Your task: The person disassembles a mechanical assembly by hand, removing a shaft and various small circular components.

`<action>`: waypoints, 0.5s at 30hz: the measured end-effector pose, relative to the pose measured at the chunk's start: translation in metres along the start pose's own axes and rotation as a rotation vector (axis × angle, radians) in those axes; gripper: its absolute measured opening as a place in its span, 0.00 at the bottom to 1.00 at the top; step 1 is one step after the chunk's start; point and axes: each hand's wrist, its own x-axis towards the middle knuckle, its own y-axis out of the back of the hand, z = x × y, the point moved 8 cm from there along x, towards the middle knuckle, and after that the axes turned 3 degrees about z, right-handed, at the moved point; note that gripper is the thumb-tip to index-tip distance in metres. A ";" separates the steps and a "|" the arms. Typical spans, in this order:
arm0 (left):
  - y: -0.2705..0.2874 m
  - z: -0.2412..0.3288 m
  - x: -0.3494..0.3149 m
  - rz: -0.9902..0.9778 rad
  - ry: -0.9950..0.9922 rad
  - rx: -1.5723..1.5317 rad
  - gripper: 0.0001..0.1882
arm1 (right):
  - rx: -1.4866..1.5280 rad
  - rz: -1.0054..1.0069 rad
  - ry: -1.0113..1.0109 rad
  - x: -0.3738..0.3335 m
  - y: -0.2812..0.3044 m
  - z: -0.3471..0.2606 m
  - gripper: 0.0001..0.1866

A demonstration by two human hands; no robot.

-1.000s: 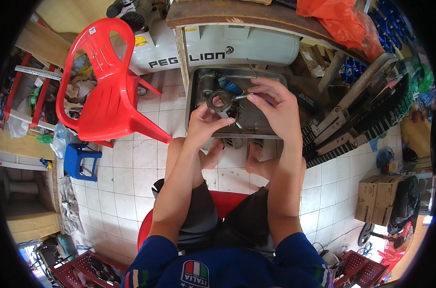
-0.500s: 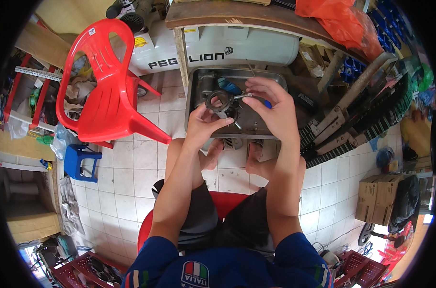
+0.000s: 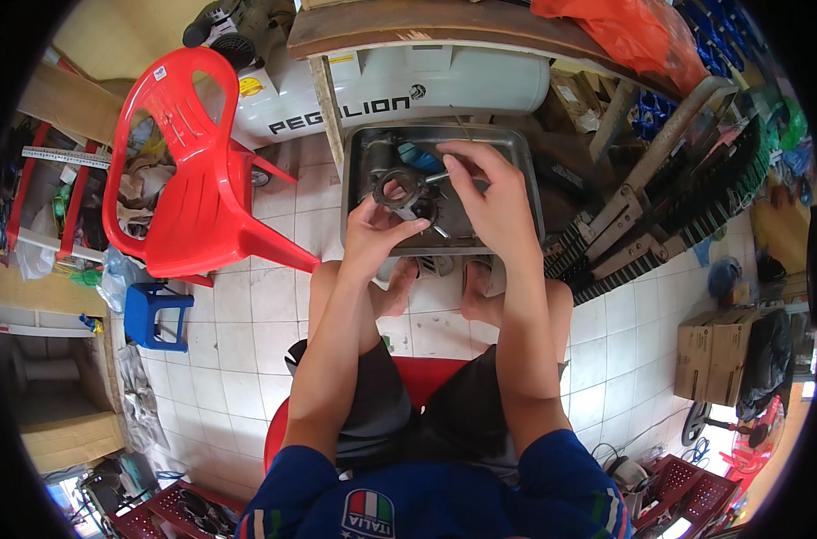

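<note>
My left hand (image 3: 377, 235) is wrapped round a grey metal housing (image 3: 399, 189) with a round ring-shaped opening at its top. A short metal pin (image 3: 441, 231) sticks out at its lower right. From its right side a metal rod (image 3: 435, 177) reaches to the fingers of my right hand (image 3: 488, 193), which are closed at the rod's end. A thin metal shaft (image 3: 460, 126) shows just beyond my right hand; whether I hold it cannot be seen. Both hands are above a dark metal tray (image 3: 532, 202), in which a blue item (image 3: 419, 157) lies behind the housing.
A workbench (image 3: 408, 29) and a white tank (image 3: 480, 85) stand beyond the tray. To the left are a red plastic chair (image 3: 188, 198) and a blue stool (image 3: 157, 316). Long metal parts with black ribbed edges (image 3: 642, 216) lean at the right, with cardboard boxes (image 3: 714, 355) farther back.
My right hand has turned, its fingers drawn closer to the housing along the rod. The blue piece seen by its palm is now hidden. My left hand keeps its hold.
</note>
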 end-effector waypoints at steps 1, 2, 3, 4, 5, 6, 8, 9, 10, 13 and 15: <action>-0.001 0.001 0.000 -0.006 0.001 -0.012 0.35 | 0.002 -0.008 -0.044 0.000 0.001 0.001 0.12; -0.002 0.003 0.000 -0.009 0.002 -0.024 0.35 | 0.004 -0.020 -0.087 0.000 0.002 0.000 0.13; -0.002 0.003 0.000 -0.010 0.001 -0.037 0.35 | 0.007 -0.033 -0.130 -0.001 0.003 0.002 0.14; -0.002 0.003 0.000 -0.011 0.004 -0.041 0.35 | 0.062 -0.046 -0.084 0.000 0.004 0.000 0.16; -0.002 0.003 0.000 -0.012 0.007 -0.047 0.35 | 0.115 -0.061 -0.036 0.000 0.007 -0.001 0.17; -0.002 0.003 0.000 -0.012 0.009 -0.054 0.34 | 0.168 -0.076 0.011 0.001 0.009 -0.002 0.19; -0.001 0.001 0.001 -0.009 0.001 -0.048 0.35 | 0.192 -0.130 -0.027 0.000 0.009 0.002 0.23; 0.000 0.001 0.001 -0.007 -0.002 -0.045 0.35 | 0.195 -0.146 -0.059 0.000 0.008 0.001 0.23; 0.001 0.001 0.001 -0.009 -0.011 -0.041 0.35 | 0.198 -0.161 -0.090 -0.001 0.007 0.002 0.22; -0.003 0.003 0.000 -0.028 -0.020 -0.031 0.35 | 0.199 -0.117 -0.102 0.000 0.008 0.007 0.20; -0.006 0.004 0.001 -0.050 -0.012 -0.032 0.35 | 0.128 -0.079 -0.092 0.000 0.007 0.007 0.18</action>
